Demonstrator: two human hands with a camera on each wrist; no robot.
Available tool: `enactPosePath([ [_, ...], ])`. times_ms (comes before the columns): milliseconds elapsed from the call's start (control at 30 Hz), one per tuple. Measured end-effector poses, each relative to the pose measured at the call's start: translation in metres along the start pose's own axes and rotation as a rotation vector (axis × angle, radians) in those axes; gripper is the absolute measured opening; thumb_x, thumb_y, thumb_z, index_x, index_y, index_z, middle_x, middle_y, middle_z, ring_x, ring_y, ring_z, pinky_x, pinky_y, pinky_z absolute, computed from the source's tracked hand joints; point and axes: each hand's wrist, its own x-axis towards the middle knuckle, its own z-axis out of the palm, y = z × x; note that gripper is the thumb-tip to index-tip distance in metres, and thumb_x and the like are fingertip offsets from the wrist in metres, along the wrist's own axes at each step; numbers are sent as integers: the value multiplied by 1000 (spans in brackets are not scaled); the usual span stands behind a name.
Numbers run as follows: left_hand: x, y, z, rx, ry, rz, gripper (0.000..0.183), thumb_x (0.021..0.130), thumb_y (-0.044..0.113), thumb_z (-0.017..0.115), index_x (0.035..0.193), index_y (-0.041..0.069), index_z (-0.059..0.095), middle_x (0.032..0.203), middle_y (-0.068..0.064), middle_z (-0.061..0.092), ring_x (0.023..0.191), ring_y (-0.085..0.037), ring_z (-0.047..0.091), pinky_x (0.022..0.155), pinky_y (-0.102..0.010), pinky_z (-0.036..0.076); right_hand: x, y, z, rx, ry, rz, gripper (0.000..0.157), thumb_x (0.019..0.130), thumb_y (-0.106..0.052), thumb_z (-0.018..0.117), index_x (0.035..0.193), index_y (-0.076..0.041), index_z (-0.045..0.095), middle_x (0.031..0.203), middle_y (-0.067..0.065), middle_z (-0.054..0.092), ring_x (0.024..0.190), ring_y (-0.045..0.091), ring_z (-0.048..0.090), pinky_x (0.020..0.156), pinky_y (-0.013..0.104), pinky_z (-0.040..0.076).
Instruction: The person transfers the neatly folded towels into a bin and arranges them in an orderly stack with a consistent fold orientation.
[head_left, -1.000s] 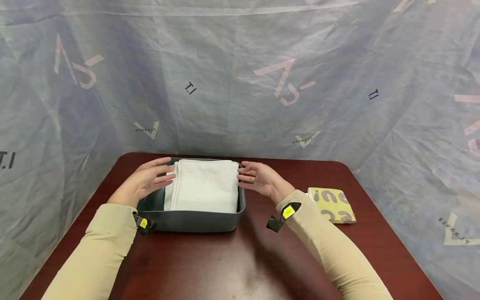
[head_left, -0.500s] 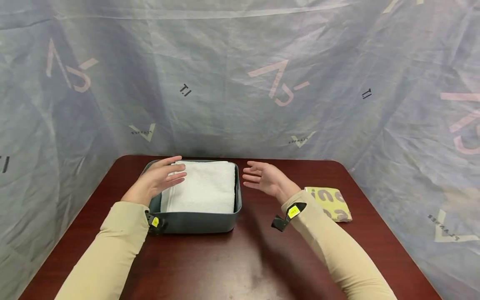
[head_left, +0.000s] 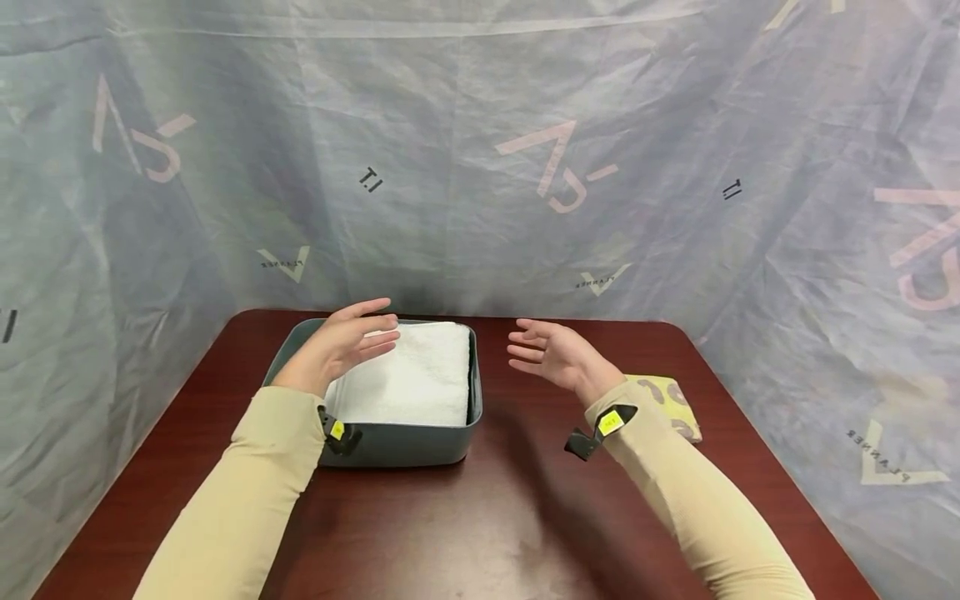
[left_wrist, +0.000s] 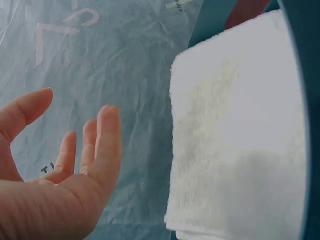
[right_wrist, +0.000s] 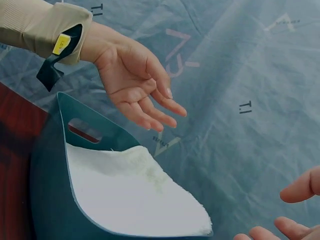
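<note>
A folded white towel [head_left: 420, 375] lies in a dark grey-green bin [head_left: 405, 447] with a handle slot in its side, toward the back of the table. My left hand [head_left: 347, 343] is held in the air above the bin's left part, fingers loosely extended and holding nothing. In the left wrist view the towel [left_wrist: 235, 135] appears beside that hand [left_wrist: 65, 190], with a gap between them. To the right of the bin hovers my right hand [head_left: 561, 354], fingers slightly bent and apart, also holding nothing. Its fingers [right_wrist: 302, 190] show at the edge of the right wrist view.
A folded yellow cloth [head_left: 678, 404] with grey letter-like shapes lies on the right of the dark red table [head_left: 420, 533], partly hidden by my right forearm. A grey printed sheet [head_left: 465, 150] hangs behind the table and along both sides.
Both hands have moved to the right. The left hand covers more of the bin and towel in the head view, and the right hand is farther from the bin's right edge.
</note>
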Motion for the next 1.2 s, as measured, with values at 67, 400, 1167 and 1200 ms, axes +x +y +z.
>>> enactPosePath([
  [67, 2, 0, 4, -3, 0, 0, 65, 92, 5, 56, 148, 11, 23, 146, -17, 29, 126, -33, 40, 99, -35, 39, -1, -2, -4, 3, 5, 0, 58, 92, -1, 37, 147, -4, 17, 148, 20, 20, 132, 34, 27, 103, 43, 32],
  [400, 9, 2, 26, -29, -40, -3, 63, 91, 3, 56, 147, 13, 28, 145, -15, 32, 125, -32, 41, 97, -35, 40, -11, -10, -18, -3, 6, -8, 59, 93, 0, 35, 148, -5, 14, 149, 20, 16, 134, 34, 23, 105, 42, 30],
  [1167, 23, -4, 83, -76, -96, 12, 59, 87, -3, 59, 141, 12, 39, 138, -14, 42, 118, -31, 49, 94, -35, 44, -30, -27, -50, 30, 21, -23, 60, 95, 0, 31, 149, -8, 6, 152, 18, 7, 137, 32, 16, 108, 41, 24],
  [1200, 24, -5, 85, -74, -98, 10, 59, 88, -3, 59, 141, 13, 39, 138, -14, 42, 118, -31, 49, 93, -35, 44, -32, -27, -51, 31, 24, -23, 60, 96, 0, 31, 149, -8, 6, 152, 18, 7, 137, 32, 15, 108, 41, 24],
])
